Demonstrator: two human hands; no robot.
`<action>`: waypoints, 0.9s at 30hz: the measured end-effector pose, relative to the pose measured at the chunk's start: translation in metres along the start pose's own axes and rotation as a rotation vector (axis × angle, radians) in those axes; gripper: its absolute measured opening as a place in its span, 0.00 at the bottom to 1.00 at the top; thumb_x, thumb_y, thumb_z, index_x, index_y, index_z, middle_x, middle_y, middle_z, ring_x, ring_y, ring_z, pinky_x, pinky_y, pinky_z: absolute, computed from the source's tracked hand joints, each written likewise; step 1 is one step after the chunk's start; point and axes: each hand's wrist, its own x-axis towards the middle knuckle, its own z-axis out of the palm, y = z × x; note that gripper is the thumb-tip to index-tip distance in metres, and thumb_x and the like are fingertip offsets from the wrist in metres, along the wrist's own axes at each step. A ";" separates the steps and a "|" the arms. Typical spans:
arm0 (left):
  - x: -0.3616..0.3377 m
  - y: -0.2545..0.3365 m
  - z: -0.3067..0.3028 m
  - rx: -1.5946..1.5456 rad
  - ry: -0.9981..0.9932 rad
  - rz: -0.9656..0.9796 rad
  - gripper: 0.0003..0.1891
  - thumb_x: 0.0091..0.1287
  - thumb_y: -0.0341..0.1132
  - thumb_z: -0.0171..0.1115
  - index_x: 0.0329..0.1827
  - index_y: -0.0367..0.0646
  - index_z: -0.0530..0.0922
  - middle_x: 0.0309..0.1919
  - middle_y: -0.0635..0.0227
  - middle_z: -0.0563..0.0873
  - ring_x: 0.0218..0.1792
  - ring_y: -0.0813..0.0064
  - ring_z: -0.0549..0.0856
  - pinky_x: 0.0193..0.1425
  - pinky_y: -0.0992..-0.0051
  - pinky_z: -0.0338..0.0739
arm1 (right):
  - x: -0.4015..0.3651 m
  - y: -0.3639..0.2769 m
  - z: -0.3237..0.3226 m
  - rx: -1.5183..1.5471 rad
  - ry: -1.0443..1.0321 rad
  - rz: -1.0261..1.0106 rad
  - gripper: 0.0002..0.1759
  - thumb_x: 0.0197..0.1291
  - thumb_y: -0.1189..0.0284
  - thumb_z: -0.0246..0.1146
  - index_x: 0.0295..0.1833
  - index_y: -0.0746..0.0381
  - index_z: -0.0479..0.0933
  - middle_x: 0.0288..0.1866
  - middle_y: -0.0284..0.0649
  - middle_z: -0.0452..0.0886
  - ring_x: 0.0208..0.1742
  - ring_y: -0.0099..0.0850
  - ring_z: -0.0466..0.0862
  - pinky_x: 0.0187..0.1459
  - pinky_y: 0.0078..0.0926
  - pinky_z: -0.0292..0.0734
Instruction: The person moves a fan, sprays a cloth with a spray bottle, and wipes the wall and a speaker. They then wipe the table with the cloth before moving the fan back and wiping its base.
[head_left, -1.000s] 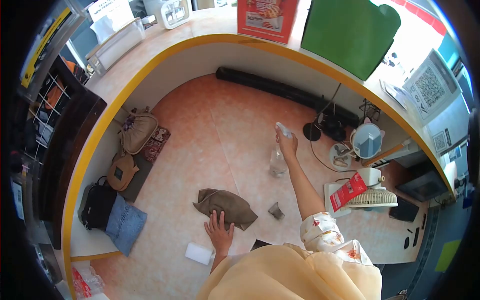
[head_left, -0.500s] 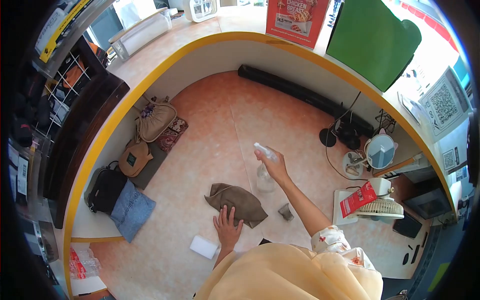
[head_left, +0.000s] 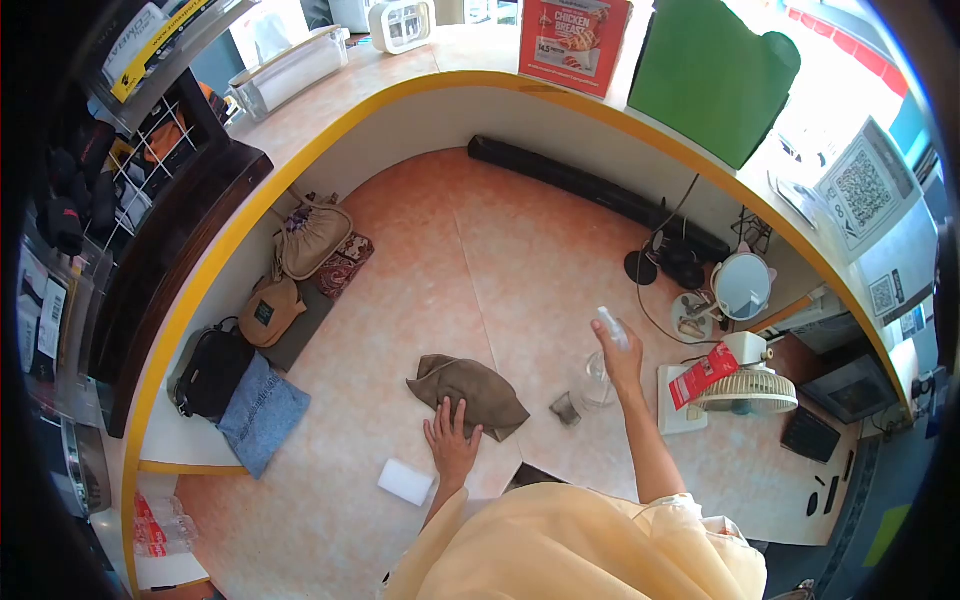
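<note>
A crumpled brown cloth [head_left: 475, 392] lies on the pinkish counter top [head_left: 420, 250]. My left hand [head_left: 453, 440] rests on its near edge, fingers spread. To the right, my right hand [head_left: 622, 352] is wrapped round the neck of a clear spray bottle [head_left: 597, 385], its white nozzle pointing up and away from me. The bottle stands close over the counter. Between cloth and bottle lies a small grey crumpled piece [head_left: 565, 408]. A white sponge block [head_left: 405, 482] sits left of my left wrist.
Along the left wall are a tan drawstring bag [head_left: 312, 240], a brown cap [head_left: 270, 312], a black bag [head_left: 212, 370] and a denim pouch [head_left: 262, 420]. A fan [head_left: 745, 390], round mirror [head_left: 743, 287] and cable stand at right. A long black bar [head_left: 600, 195] lies along the back wall.
My right hand has carried the spray bottle to the right, from beside the cloth to beyond the small grey piece. My left hand stays on the cloth. The view has shifted slightly.
</note>
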 end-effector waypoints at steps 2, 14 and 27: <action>-0.001 -0.001 0.001 -0.006 0.016 0.017 0.35 0.64 0.50 0.63 0.74 0.58 0.62 0.74 0.64 0.62 0.71 0.60 0.64 0.74 0.46 0.50 | 0.000 0.011 -0.010 -0.062 0.056 0.037 0.26 0.58 0.49 0.68 0.36 0.66 0.82 0.24 0.35 0.80 0.28 0.24 0.79 0.33 0.26 0.72; -0.002 -0.001 0.000 -0.031 0.000 0.025 0.34 0.65 0.50 0.62 0.74 0.56 0.62 0.74 0.61 0.62 0.72 0.56 0.63 0.74 0.46 0.50 | -0.004 0.062 -0.005 -0.051 0.592 -0.110 0.21 0.57 0.60 0.71 0.43 0.66 0.74 0.40 0.47 0.76 0.46 0.46 0.74 0.49 0.44 0.67; 0.004 -0.013 0.010 -0.254 0.052 -0.022 0.22 0.62 0.34 0.64 0.59 0.45 0.73 0.63 0.59 0.74 0.64 0.53 0.70 0.70 0.54 0.59 | -0.170 0.069 0.035 -0.166 -0.106 -0.247 0.28 0.57 0.71 0.66 0.63 0.61 0.70 0.68 0.52 0.67 0.69 0.50 0.65 0.69 0.44 0.60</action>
